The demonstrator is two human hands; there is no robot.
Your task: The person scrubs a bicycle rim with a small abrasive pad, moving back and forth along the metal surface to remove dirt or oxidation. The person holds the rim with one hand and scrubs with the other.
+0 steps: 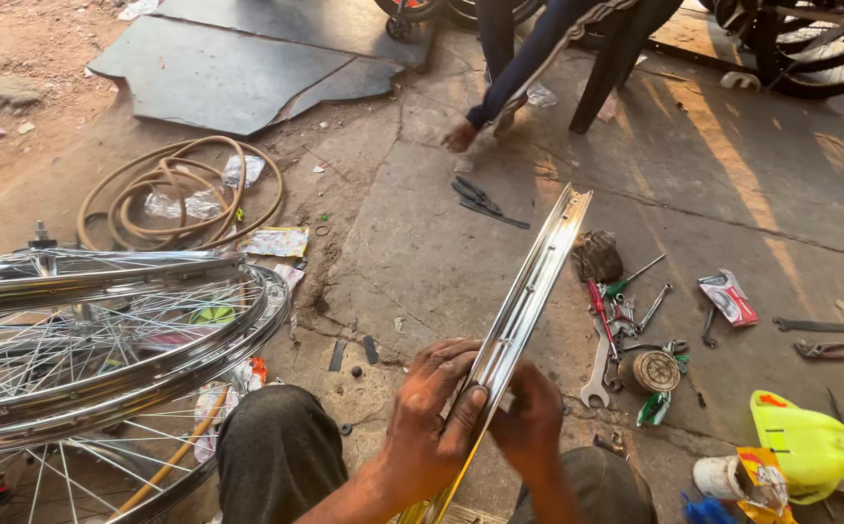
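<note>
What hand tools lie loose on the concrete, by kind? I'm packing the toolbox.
Screwdrivers: 2, red-handled and green-handled
Spanners: 2, big and small
Pliers: 1
Shears: 1
Total: 6

The floor (441, 233) is cracked grey concrete, dusty, with warm low sunlight falling in streaks across its right side. Far ahead of the hands and to the left, bare reddish dirt (24, 58) borders the concrete, and dark stone slabs (228, 73) lie flat there. A coiled tan hose (175, 194) sits on the ground left of the hands, well apart. Straight ahead, far off, the dark legs of a chair (611, 68) stand on the concrete. Bicycle wheels (810, 49) lean at the far right corner.
</note>
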